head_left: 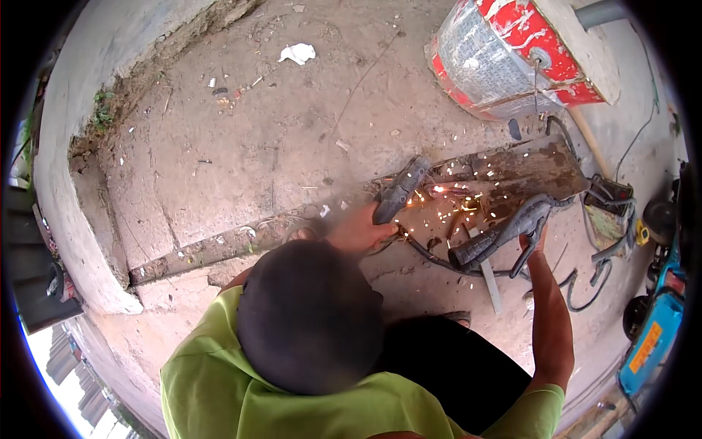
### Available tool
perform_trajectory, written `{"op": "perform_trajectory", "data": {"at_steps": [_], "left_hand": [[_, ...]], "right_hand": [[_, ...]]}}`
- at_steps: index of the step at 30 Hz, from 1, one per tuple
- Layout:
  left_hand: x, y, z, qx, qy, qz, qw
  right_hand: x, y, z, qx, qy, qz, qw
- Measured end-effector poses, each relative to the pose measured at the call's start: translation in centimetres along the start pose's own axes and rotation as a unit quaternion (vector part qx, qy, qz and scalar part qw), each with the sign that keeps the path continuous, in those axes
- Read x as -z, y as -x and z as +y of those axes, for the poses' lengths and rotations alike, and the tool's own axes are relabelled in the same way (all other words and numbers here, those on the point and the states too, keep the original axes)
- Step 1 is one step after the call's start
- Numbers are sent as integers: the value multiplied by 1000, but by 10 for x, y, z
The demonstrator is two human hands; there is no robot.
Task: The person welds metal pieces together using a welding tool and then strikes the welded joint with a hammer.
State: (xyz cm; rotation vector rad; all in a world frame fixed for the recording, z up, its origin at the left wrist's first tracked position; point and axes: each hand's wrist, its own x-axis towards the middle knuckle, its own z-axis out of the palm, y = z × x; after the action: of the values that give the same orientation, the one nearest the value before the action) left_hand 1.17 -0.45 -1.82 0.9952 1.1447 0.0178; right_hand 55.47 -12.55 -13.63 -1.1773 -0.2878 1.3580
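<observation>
My left hand (358, 230) is closed around the grip of a grey welding electrode holder (401, 189). Its tip points at a spot throwing orange sparks (442, 192) on a rusty flat board (534, 170) lying on the concrete ground. My right hand (536, 240) reaches out along a bare forearm and grips a dark curved metal pipe piece (501, 235) that rests against the board's near edge. Black cable (585, 289) loops on the ground under the pipe. A dark-haired head and a green shirt fill the lower middle of the view.
A red and white drum (512, 58) lies on its side at the back right, with a wooden handle (589, 143) beside it. A blue machine (654, 333) stands at the right edge. A raised concrete kerb (80, 183) curves along the left. A white paper scrap (297, 53) lies far back.
</observation>
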Motion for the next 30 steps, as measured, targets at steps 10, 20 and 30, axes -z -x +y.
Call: {"op": "perform_trajectory", "data": {"at_steps": [10,20,30], "left_hand": [[-8,-1,-13,-140,-212,107,961],[-4,8,2,-165,-331,111,922],[4,-13,-8,-26,72,-76,994]], "right_hand": [[-1,0,-2,-2,-37,-7,999],[8,1,2,30,15,-21,999],[32,0,1,71,208,-18,975]]}}
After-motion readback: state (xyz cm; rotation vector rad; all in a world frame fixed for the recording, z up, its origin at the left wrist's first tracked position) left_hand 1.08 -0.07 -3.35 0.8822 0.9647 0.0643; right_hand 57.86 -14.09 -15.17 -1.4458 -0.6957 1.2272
